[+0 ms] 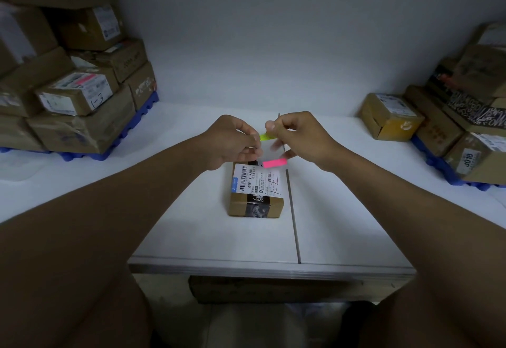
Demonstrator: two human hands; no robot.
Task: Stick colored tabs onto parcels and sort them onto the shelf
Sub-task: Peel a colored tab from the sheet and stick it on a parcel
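hands peeling a tab above the small brown cardboard parcel (256,191) on the white table (342,210).

left hand (232,142) pinches a clear backing sheet (269,149) carrying a pink tab (274,163); right hand (298,135), fingers curled, pinches the yellow-green tab (265,137). best to peel slowly, keep the sheet taut, then press the tab flat on the parcel's white label (256,179), clear of the barcode. stacked boxes (82,93) wait at both sides.

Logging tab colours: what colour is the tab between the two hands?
Yellow-green tab, pinched between left hand and right hand; head view.
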